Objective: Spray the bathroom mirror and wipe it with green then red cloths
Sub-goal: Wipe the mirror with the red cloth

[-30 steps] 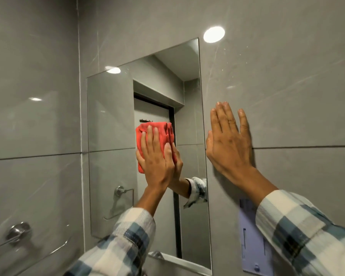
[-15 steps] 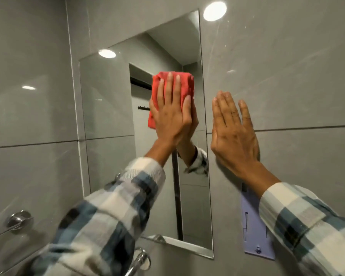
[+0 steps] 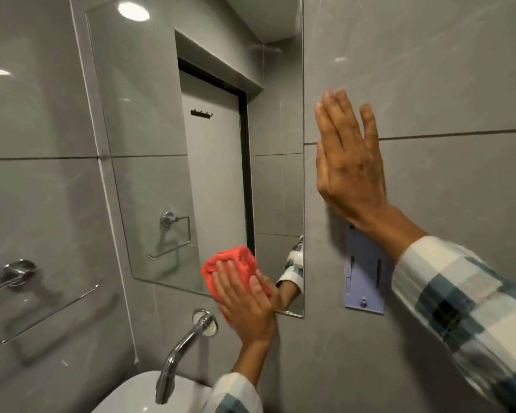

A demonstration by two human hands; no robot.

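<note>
The frameless mirror (image 3: pixel 167 144) hangs on the grey tiled wall and reflects a door and a towel ring. My left hand (image 3: pixel 245 305) presses a folded red cloth (image 3: pixel 233 263) flat against the mirror's bottom edge, near its lower right corner. Part of the cloth is hidden under my fingers. My right hand (image 3: pixel 349 162) lies flat on the wall tile just right of the mirror, fingers together and pointing up, holding nothing. No green cloth or spray bottle is in view.
A chrome tap (image 3: pixel 182 350) juts from the wall just below the cloth, over a white basin (image 3: pixel 140 394). A chrome towel rail (image 3: pixel 21 281) is fixed to the left wall. A lilac plastic holder (image 3: pixel 364 278) hangs right of the mirror, under my right wrist.
My left hand has swept the red cloth from the top right of the mirror down to its bottom edge. My right hand has stayed flat on the wall. The view has tilted down.
</note>
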